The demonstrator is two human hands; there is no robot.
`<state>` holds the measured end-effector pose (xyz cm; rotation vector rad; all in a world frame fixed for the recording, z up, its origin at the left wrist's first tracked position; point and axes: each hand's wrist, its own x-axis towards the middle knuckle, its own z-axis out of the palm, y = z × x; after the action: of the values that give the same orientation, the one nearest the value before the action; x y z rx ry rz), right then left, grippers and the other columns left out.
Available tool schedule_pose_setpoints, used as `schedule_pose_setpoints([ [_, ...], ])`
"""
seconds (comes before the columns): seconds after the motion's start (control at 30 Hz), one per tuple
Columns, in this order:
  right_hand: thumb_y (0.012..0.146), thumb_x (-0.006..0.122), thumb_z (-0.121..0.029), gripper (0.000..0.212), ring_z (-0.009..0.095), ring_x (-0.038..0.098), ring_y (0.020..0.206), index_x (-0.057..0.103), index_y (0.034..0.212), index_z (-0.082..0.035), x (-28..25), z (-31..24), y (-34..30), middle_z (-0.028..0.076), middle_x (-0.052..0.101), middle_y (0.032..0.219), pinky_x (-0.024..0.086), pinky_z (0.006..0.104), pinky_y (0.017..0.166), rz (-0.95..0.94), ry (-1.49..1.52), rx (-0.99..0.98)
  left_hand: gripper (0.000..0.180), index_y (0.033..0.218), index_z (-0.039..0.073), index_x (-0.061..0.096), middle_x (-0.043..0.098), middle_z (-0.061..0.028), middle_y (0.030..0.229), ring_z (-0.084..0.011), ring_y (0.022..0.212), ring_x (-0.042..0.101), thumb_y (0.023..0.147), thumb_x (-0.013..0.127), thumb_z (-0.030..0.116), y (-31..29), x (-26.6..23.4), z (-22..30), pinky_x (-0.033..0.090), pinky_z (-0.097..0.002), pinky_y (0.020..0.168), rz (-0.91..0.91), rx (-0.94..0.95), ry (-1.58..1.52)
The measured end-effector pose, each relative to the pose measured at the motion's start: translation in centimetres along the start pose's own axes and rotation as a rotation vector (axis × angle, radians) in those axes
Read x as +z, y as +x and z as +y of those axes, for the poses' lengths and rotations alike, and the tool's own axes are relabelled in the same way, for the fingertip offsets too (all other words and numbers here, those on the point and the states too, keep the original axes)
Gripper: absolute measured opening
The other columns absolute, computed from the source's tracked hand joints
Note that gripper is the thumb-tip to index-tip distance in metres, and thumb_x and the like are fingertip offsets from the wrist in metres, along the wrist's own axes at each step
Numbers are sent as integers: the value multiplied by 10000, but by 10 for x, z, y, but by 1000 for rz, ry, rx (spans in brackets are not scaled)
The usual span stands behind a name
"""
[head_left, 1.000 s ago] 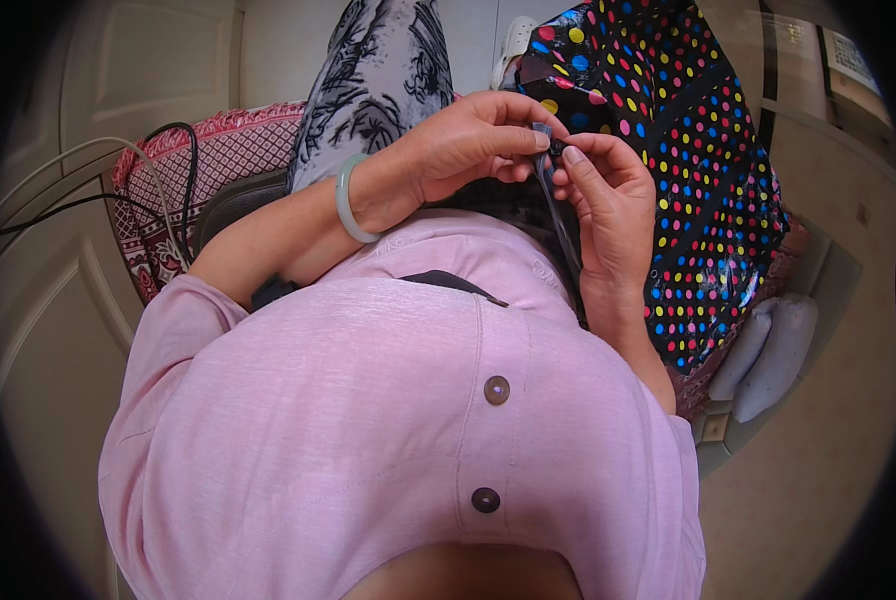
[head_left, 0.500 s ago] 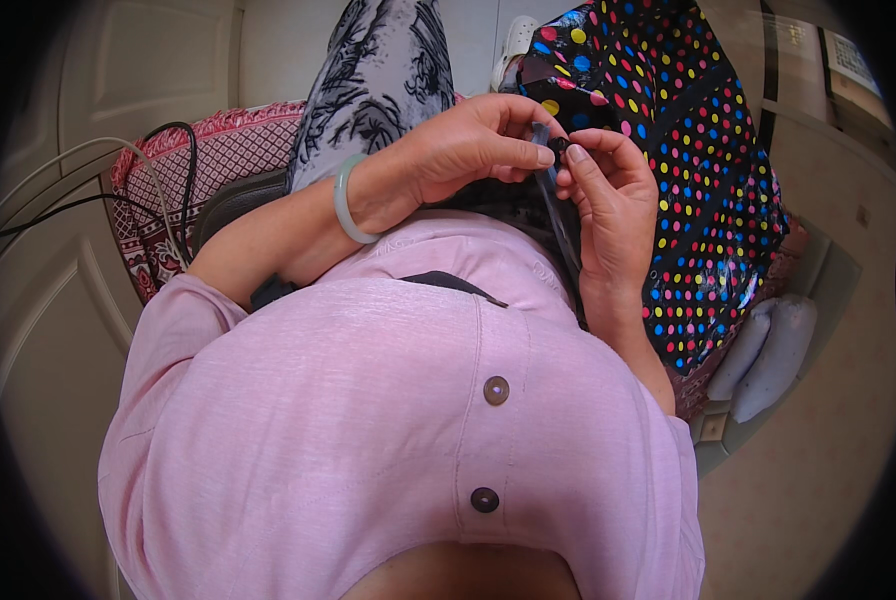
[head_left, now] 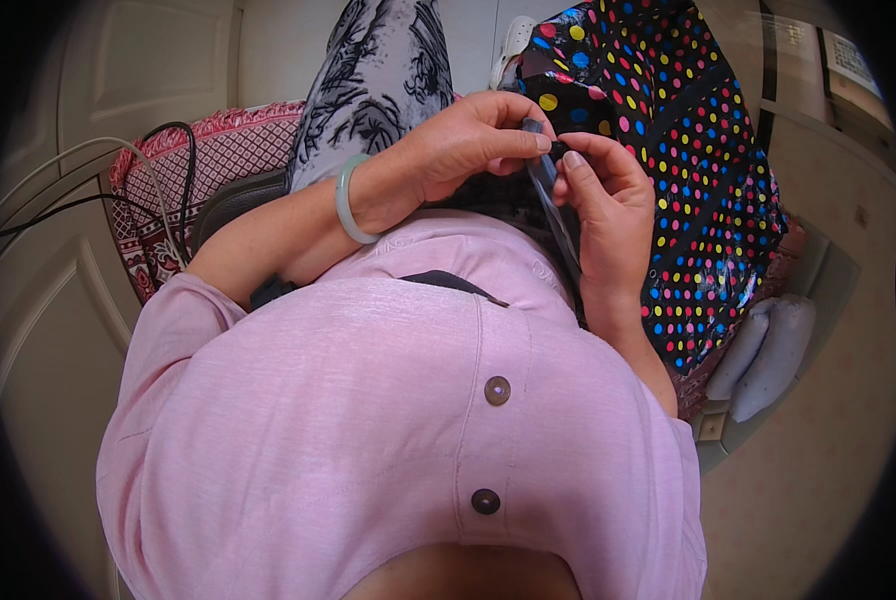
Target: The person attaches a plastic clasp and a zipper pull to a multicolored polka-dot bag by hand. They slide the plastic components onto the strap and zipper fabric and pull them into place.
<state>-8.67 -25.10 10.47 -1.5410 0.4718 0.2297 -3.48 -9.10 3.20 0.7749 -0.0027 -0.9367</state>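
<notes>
My left hand, with a pale green bangle on its wrist, pinches the upper end of a dark grey-blue strip between thumb and index finger. The strip looks thin and flexible and hangs down toward my lap beside my right palm. Close by on the right, my right hand has its thumb and index finger bent together at the strip's edge. A small dark bit shows between the two hands, too small to name. Black and dark cloth lies under the hands in my lap.
A shiny black cloth with coloured dots spreads to the right. A red patterned fringed cover lies at left, with black and white cables beside it. Grey cushion-like bundles sit at the right, and a white shoe is beyond.
Both hands have shifted slightly. The strip's upper end, in my left fingers, has moved a little left and up. My right thumb has dropped slightly, with its index finger still bent toward the strip.
</notes>
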Motion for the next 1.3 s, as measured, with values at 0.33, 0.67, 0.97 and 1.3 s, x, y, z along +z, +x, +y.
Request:
schedule_pose_setpoints([
  [0.33,880,649,-44,76,32,567,654,624,942,-7,7,6,-5,-8,625,787,451,168,573,23,-273,-105,160,939,42,617,524,39,736,-29,609,418,861,670,171,2,0,0,322,-158,540,15,1,30],
  [0.67,889,641,-57,63,64,579,632,612,924,-14,-7,11,8,19,621,775,480,185,564,-20,197,127,177,990,21,615,586,-1,832,-44,675,495,898,636,170,4,0,-2,387,-163,577,38,-40,-64],
  [0.97,888,646,-57,77,62,590,639,614,937,-7,-3,9,9,27,628,780,481,182,573,-8,177,60,210,1004,38,617,583,20,825,-32,682,480,852,695,160,2,1,1,365,-157,574,-7,-4,-1],
  [1.3,889,642,-52,146,38,565,660,632,1025,0,4,3,6,7,630,819,451,155,606,-18,-30,-12,188,967,48,631,560,35,767,-31,630,441,849,699,178,3,-6,-3,330,-153,543,-11,6,9],
])
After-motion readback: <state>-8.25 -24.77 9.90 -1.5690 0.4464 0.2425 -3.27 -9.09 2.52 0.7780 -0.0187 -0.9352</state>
